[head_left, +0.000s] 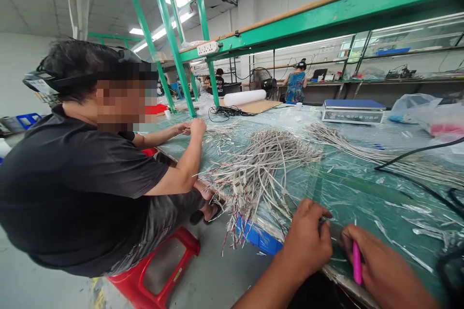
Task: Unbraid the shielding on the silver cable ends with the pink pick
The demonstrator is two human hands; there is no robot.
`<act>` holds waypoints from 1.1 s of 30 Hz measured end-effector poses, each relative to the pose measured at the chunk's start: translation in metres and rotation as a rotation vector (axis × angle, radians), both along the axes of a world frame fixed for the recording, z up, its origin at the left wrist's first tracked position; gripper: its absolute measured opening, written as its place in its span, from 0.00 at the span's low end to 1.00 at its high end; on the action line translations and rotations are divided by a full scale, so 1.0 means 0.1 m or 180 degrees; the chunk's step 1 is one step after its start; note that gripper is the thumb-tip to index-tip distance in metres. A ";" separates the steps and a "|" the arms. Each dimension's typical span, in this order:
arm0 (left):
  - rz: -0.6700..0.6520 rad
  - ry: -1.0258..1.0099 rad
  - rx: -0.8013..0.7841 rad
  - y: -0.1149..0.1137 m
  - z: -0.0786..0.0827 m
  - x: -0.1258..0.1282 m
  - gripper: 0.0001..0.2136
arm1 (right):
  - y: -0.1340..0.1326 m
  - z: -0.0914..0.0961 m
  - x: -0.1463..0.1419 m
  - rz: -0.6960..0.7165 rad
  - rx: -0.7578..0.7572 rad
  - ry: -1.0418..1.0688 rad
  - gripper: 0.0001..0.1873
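Note:
My right hand [384, 265] is closed around a bright pink, pen-like tool [357, 263] at the table's near edge. Its tip is hidden, so its exact kind does not show. Just left of it, my left hand [308, 236] is curled with thumb and fingers close together. Whatever may be between those fingers is too dark and covered to make out. Beyond my left hand lies a large tangled pile of grey cables [268, 159], whose stripped ends show red, white and dark wires. Some of these ends hang over the table edge above a blue bin [259, 236].
A co-worker in a dark shirt [83, 169] sits on a red stool [163, 270] at left, both hands at wires. More cables [348, 142] and a digital scale [353, 112] are farther back. A black cord [416, 181] crosses the right side. Plastic scraps [402, 251] litter the green tabletop.

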State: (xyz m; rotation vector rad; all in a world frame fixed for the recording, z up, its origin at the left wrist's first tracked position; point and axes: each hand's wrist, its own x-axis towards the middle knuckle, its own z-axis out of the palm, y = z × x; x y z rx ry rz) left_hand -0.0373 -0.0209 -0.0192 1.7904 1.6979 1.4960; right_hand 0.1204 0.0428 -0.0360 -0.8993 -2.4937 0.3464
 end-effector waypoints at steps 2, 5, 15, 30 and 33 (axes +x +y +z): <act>-0.0024 0.0321 0.0028 -0.01 -0.01 0.00 0.12 | 0.02 0.05 0.02 -0.0209 0.0019 0.0347 0.11; -0.0203 0.0546 -0.0027 -0.01 -0.02 0.00 0.12 | -0.02 0.15 0.04 -0.0729 -0.0020 0.0947 0.14; -0.0409 -0.1543 -0.0743 0.06 -0.04 -0.03 0.11 | -0.30 0.16 -0.09 -0.1085 -0.1989 0.3716 0.19; -0.0548 -0.1165 -0.1002 0.03 0.00 0.00 0.09 | -0.29 0.21 -0.12 -0.0940 -0.2077 0.3261 0.18; -0.0599 -0.0759 -0.0982 0.05 -0.03 -0.06 0.08 | -0.30 0.21 -0.11 -0.0905 -0.2126 0.3416 0.18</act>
